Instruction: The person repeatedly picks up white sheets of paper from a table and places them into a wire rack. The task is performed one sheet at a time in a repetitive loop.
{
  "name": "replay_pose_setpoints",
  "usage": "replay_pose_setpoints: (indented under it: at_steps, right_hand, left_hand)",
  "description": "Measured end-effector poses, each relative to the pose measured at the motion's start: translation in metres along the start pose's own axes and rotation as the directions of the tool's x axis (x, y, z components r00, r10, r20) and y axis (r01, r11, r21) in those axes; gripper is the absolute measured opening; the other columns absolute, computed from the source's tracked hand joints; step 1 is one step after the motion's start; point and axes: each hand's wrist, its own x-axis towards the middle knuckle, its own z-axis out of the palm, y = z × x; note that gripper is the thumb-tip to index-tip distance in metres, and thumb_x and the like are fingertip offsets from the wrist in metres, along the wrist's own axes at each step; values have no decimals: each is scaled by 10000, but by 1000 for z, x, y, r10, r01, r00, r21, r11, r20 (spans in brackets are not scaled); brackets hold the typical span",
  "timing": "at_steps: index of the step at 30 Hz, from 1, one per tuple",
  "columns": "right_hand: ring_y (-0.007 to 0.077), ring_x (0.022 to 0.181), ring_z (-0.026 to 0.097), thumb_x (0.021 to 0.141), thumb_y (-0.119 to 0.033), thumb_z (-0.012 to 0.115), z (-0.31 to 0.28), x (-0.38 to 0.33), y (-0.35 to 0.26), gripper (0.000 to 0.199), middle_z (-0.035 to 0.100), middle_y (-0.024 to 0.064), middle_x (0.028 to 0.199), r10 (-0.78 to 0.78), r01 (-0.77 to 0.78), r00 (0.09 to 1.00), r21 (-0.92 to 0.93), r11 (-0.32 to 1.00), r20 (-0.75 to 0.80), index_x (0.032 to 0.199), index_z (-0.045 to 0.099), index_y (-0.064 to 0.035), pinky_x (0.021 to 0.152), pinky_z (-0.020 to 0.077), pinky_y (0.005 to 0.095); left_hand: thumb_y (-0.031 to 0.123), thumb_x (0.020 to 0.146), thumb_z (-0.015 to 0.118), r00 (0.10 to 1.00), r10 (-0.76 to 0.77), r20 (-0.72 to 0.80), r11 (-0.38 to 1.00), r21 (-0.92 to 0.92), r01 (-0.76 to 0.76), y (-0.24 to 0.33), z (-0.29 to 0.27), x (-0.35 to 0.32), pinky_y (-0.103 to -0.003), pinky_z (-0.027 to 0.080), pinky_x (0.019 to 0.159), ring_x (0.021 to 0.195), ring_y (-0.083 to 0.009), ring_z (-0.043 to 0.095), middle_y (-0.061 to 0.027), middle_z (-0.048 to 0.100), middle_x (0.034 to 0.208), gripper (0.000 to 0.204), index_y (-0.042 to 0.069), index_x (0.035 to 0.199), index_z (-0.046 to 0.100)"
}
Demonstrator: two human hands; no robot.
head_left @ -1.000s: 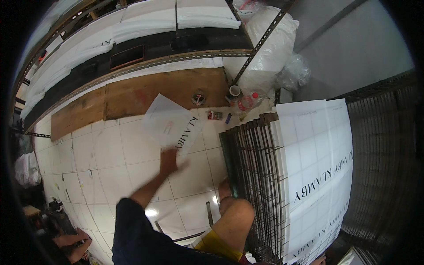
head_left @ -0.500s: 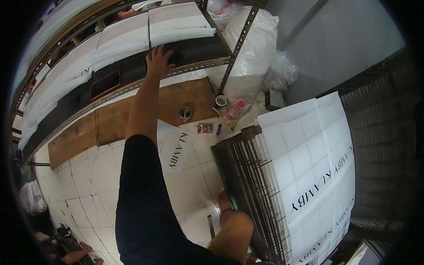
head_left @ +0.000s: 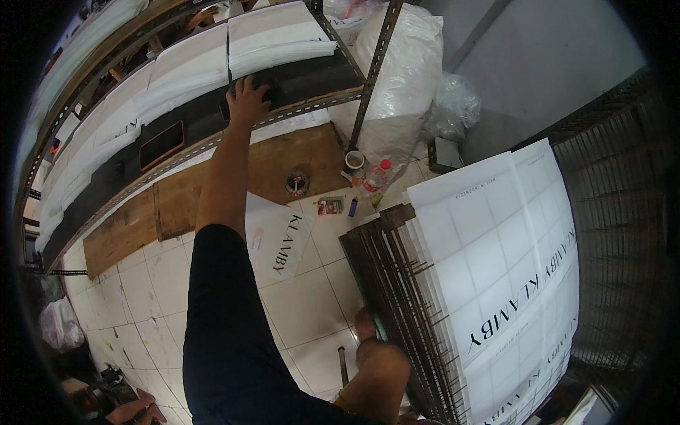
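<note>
My left hand [head_left: 247, 103] reaches far forward over the dark strip [head_left: 304, 76] along the front of a shelf. Its fingers are spread and slightly bent, the thumb out to the right. Dark shapes show on both sides of the palm; against the black surface I cannot make out what they are. Just beyond the fingertips lie stacks of white sheets [head_left: 280, 35], side by side along the shelf. To the left of the hand, a phone [head_left: 161, 145] with a reddish edge rests on the dark strip. My right hand is out of sight.
On my right stands a stack of dark mesh racks [head_left: 393, 283] topped by a printed white sheet [head_left: 489, 241]. A loose sheet [head_left: 280, 241] lies on the tiles beside a lighter [head_left: 352, 207], a bottle [head_left: 375, 178] and a cup [head_left: 354, 161]. Behind them bulges a plastic sack [head_left: 400, 85].
The whole view has shifted slightly. My left hand keeps nearly the same place on the dark strip, its fingers a little more bent.
</note>
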Motion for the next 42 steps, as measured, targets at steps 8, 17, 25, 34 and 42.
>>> replay_pose_setpoints:
  at_steps: [8,17,25,34,42]
  right_hand:
    - [309,895,587,899,-348,566,-1,7,2,419,628,193,997,21,-21,1000,-3,1000,-4,1055,590,40,758,484,428]
    - [281,877,585,892,-290,590,-6,16,7,369,624,189,1023,50,-54,997,66,996,64,1109,582,9,795,476,372]
    - [241,740,629,936,-243,483,-32,31,136,322,668,129,932,-383,338,923,-381,861,-46,1192,578,-74,658,512,337]
    - [255,956,613,818,-439,628,-136,-11,152,513,636,160,1025,464,-529,813,-114,841,-351,1089,593,-5,820,468,346]
    - [200,575,565,834,-417,603,-212,24,383,353,578,47,753,950,-632,286,720,286,-126,956,605,-86,471,419,323]
  left_hand:
    - [354,732,719,990,-14,-140,999,-34,9,-5,1,-10,-577,243,1002,1349,-306,215,-91,284,1427,705,325,1351,381]
    - [339,692,753,974,-28,-226,997,-78,10,-8,-26,-43,-557,257,982,1336,-315,236,-122,290,1417,770,306,1361,372]
    - [267,734,744,877,-110,-467,792,-574,-206,61,-3,-192,-534,254,1014,1264,-342,288,-177,290,1370,743,90,1341,355]
    - [542,779,626,976,199,87,660,-748,-68,151,-20,-603,-548,302,955,1207,-412,339,-233,396,1255,826,-24,1307,335]
    - [631,793,540,933,120,338,860,-505,72,123,-66,-642,-518,388,875,1122,-375,441,-181,402,1263,770,67,1297,395]
